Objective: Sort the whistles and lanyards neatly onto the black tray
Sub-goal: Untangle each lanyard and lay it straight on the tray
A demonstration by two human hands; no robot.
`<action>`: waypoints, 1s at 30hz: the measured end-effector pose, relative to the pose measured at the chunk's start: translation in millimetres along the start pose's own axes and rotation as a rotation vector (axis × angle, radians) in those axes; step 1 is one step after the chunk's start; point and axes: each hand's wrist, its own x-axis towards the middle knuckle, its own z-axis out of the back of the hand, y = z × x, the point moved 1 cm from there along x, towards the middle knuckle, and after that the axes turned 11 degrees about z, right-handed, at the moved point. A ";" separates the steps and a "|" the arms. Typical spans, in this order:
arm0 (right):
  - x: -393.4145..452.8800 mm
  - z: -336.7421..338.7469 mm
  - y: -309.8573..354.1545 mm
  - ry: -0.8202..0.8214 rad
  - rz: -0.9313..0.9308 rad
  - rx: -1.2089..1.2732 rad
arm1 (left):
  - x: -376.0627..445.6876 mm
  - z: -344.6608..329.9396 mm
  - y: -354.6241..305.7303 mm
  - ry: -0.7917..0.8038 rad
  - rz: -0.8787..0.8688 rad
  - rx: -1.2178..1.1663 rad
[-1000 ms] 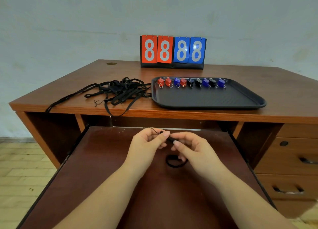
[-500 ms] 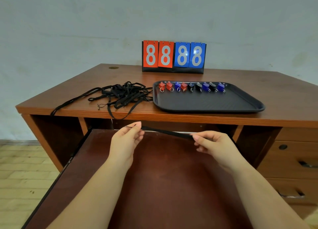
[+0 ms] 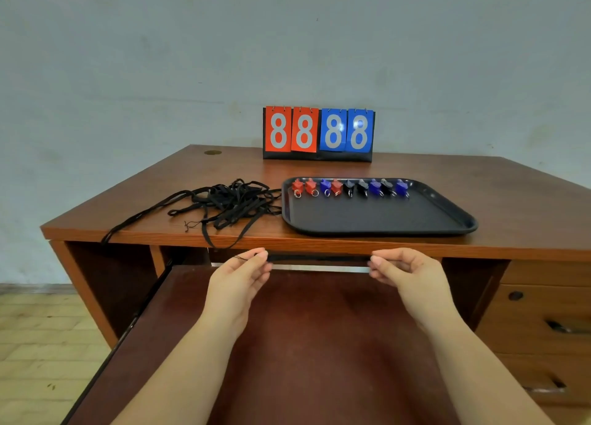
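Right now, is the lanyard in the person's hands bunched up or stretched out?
Stretched out. The lanyard runs straight between the left hand and the right hand, each pinching one end.

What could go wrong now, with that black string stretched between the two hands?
The flat black lanyard is only pinched at its ends by the left hand and right hand, so it might slip and drop. The tangled pile of black lanyards has loops hanging over the brown wooden desk's edge; they could snag. Laying it down could knock the small plastic whistles on the black plastic tray.
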 end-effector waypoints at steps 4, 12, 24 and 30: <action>8.2 5.2 15.0 -0.066 0.037 -0.015 | -7.6 -16.2 -14.4 0.008 -0.035 0.028; 53.2 21.2 32.2 0.014 0.100 -0.342 | 9.6 -43.4 -51.9 -0.026 -0.235 0.494; 165.4 12.2 10.1 0.292 0.037 -0.762 | 102.7 -84.4 -81.2 -0.092 -0.498 1.318; 197.9 -3.8 -0.3 0.326 0.001 -0.816 | 136.4 -105.4 -87.4 -0.124 -0.530 1.511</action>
